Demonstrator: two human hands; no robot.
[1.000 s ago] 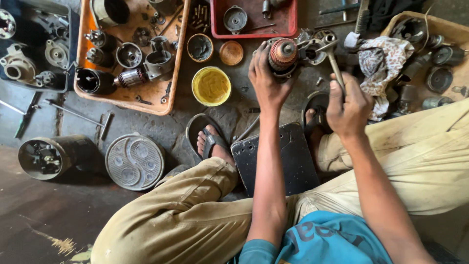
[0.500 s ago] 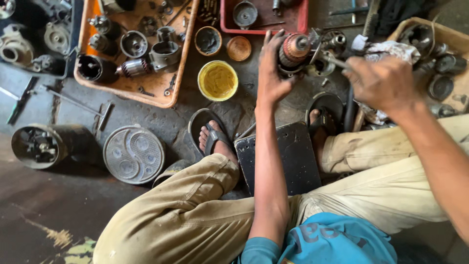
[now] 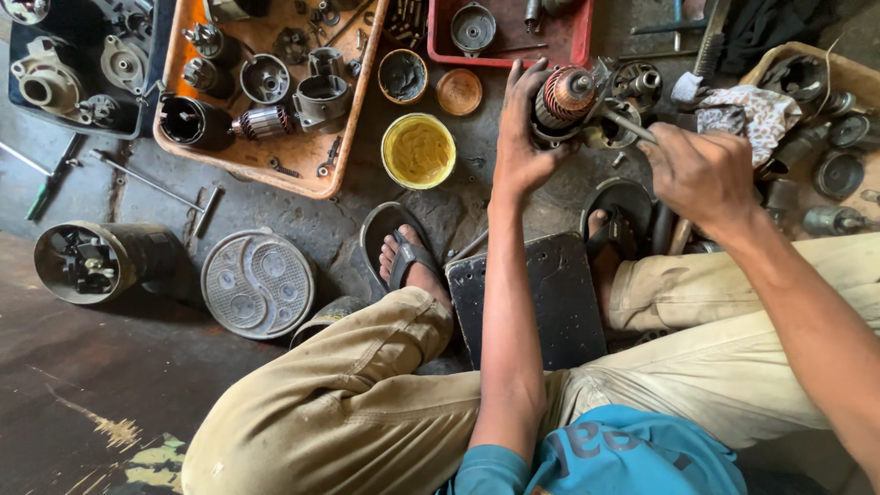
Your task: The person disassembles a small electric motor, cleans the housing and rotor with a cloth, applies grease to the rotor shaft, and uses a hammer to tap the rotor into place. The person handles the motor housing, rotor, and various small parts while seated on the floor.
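You sit on a grimy, oil-stained concrete floor (image 3: 302, 215), knees spread, sandalled feet either side of a dark flat board (image 3: 527, 298) that lies between your legs. The floor darkens toward the lower left, where paint flecks show.

Your left hand (image 3: 522, 137) is wrapped around a motor armature (image 3: 561, 96), fingers curled over its copper-coloured winding. The armature sits just beyond the board, ahead of your right foot, near the red tray. Its long axis runs roughly left to right, tilted, with the shaft end pointing right and slightly away from you. Your right hand (image 3: 701, 174) is closed around a thin metal tool (image 3: 628, 124) whose tip reaches toward the armature's shaft end.

An orange tray (image 3: 353, 119) to the upper left holds cylindrical housings, end caps, another armature and loose bolts. A red tray (image 3: 573, 41) at the top holds a round end cap and small fasteners. A dark bin (image 3: 151, 87) at far left holds pale cast housings. A yellow tub (image 3: 419, 151) stands open with yellowish grease inside. A box (image 3: 848, 78) at right holds round metal parts and a patterned rag (image 3: 747, 110).
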